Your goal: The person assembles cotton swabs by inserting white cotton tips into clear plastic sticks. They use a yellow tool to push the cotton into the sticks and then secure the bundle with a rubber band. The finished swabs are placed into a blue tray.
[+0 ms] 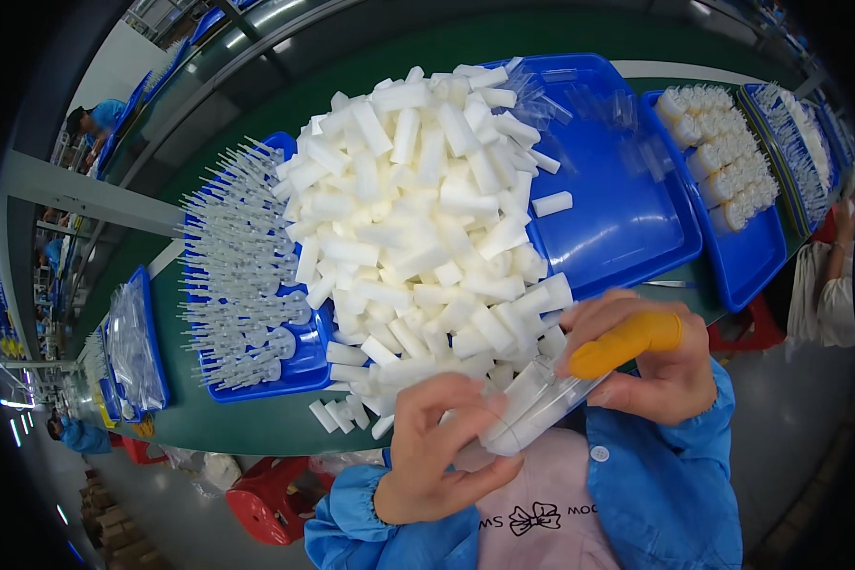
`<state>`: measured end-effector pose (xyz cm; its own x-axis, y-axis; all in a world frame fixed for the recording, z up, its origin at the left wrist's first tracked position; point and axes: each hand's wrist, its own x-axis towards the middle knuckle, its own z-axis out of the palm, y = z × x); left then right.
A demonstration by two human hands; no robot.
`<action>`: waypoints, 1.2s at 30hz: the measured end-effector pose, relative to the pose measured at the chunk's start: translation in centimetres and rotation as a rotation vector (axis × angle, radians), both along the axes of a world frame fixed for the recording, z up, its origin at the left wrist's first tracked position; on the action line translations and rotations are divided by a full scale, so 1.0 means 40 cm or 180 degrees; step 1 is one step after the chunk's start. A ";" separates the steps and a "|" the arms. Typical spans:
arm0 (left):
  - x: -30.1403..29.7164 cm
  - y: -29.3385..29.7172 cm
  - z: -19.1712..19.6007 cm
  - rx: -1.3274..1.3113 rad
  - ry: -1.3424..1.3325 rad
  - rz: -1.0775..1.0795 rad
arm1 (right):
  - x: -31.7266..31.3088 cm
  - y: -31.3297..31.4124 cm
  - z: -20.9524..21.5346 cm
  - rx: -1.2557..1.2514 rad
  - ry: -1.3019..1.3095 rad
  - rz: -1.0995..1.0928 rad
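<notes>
Before the white tube pile [418, 218], both hands [437, 446] [646, 366] hold a clear tube [541, 404].

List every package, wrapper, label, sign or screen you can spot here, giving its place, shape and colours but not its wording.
Clear plastic sleeve: held between both hands, low centre; tube-shaped, see-through, a white piece inside.
Loose clear sleeves: top of the middle blue tray; flat, transparent.
Clear bags: blue tray at far left; glossy, see-through.
Cardboard boxes: floor, lower left; brown.
No signs or screens show.
</notes>
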<state>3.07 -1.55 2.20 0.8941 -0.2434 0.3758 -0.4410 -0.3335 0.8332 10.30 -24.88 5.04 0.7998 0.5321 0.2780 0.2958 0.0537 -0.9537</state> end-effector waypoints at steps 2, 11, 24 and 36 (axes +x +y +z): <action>-0.007 -0.009 0.002 -0.0408 0.0680 0.0095 | 0.017 0.000 -0.003 -0.0132 -0.0260 0.0090; -0.010 0.008 -0.027 -0.3235 0.4302 -0.1803 | -0.026 0.037 0.005 -0.0685 -0.0519 0.0249; -0.053 0.008 -0.035 -0.3665 0.4044 -0.1317 | -0.112 0.109 -0.039 -0.0812 -0.1062 0.0216; -0.049 0.044 -0.080 -0.3961 0.2950 -0.1388 | -0.091 0.077 -0.033 -0.0555 -0.0634 -0.0283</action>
